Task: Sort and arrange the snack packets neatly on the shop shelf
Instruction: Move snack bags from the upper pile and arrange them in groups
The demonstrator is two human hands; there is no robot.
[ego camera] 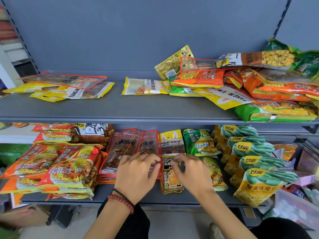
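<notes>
Since both look light, floppy and slick, we pinch edges only, near the lower shelf's [151, 198] front edge: left hand [138, 173] on the red-edged packet [149, 145], right hand [191, 173] on the brown packet [171, 181].

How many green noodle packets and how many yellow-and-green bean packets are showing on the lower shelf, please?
Green noodle packets: 2
Yellow-and-green bean packets: 5
Total: 7
Any packets stacked underneath these cannot be counted.
</notes>
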